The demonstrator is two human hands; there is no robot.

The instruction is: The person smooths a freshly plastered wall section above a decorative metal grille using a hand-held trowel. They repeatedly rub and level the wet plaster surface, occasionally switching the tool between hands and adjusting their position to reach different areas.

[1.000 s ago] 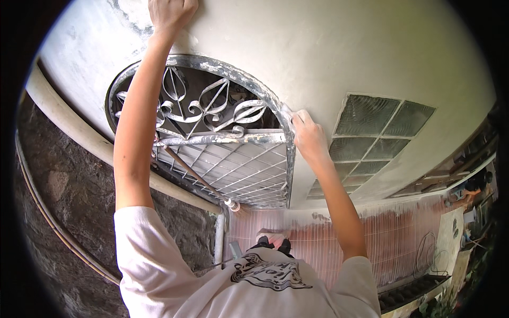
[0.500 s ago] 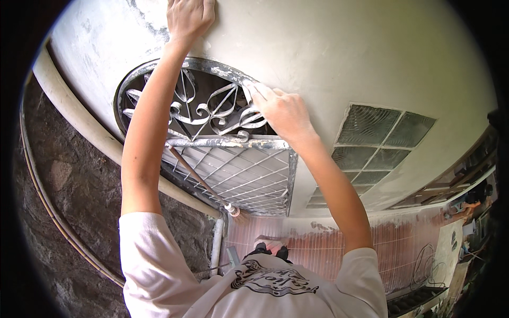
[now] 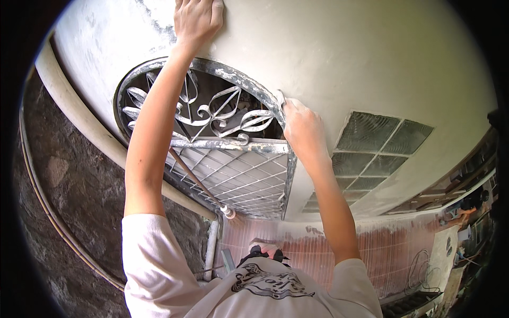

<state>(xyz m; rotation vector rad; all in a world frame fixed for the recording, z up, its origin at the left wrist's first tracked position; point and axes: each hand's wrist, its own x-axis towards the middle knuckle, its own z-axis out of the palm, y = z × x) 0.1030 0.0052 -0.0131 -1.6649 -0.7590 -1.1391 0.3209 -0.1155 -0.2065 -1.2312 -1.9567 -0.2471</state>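
Overhead, head view | left hand (image 3: 197, 18) flat on the cream wall (image 3: 339, 53), fingers spread, holding nothing | right hand (image 3: 302, 127) pinches a small pale pad against the arched iron grille (image 3: 212, 114) frame's right edge | best: short strokes, braced.

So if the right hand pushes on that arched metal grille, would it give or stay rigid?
Probably rigid: the grille is scrolled metal bars in a frame set into the plastered wall. Likely heavy. The right hand touches its rim; the paint-crusted surface looks rough, not slippery.
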